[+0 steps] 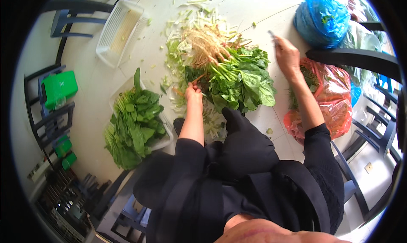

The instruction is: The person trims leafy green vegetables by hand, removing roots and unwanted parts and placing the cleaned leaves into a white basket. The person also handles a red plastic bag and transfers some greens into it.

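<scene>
In front of me on the floor lies a heap of leafy greens [241, 81] that look like spinach, with pale stringy roots [205, 44] at its far side. My left hand [192, 93] is at the heap's left edge, its fingers closed on a thin stalk with a brownish end [199, 78]. To the right of the heap, my right hand [287, 55] is raised and grips a small knife [272, 35], its blade pointing away and left. The knife's handle is mostly hidden by the fingers. Pale cut trimmings [178, 49] lie scattered around the heap.
Left of me, a white plastic basket [167, 125] is piled with greens [135, 125]. Another white basket [122, 33] stands farther off. At right are a red plastic bag [332, 109], a blue bag [322, 22] and a dark curved bar [353, 58]. Green bins [60, 87] stand far left.
</scene>
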Tool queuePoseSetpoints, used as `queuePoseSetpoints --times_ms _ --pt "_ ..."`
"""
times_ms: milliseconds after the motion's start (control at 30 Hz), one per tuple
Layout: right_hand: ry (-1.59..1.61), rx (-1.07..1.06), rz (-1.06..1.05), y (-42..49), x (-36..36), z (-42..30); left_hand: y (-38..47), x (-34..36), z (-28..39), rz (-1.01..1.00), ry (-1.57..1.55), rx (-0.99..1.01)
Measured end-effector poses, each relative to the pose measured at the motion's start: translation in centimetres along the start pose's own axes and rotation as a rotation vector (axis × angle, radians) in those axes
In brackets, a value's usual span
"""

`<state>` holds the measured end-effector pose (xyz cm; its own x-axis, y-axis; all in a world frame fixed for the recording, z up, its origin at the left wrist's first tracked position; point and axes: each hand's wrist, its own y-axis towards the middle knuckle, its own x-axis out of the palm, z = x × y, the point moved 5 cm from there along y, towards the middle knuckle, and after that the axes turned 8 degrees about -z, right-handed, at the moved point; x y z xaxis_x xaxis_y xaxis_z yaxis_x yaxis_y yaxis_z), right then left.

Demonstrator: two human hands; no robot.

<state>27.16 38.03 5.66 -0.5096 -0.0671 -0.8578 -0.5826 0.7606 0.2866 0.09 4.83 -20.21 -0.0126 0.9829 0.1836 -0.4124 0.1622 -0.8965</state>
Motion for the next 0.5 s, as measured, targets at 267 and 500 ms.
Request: queuePoseSetpoints --times_ms 267,500 --pt "0.668 0.447 -0.761 -1.1 13.0 -9.6 -6.2 1.3 5.4 0.008 0.657 0.057" --pt "0.37 0.239 -0.702 -1.6 16.0 -11.5 -14.2 9.6 5.2 -0.478 0.824 0.746"
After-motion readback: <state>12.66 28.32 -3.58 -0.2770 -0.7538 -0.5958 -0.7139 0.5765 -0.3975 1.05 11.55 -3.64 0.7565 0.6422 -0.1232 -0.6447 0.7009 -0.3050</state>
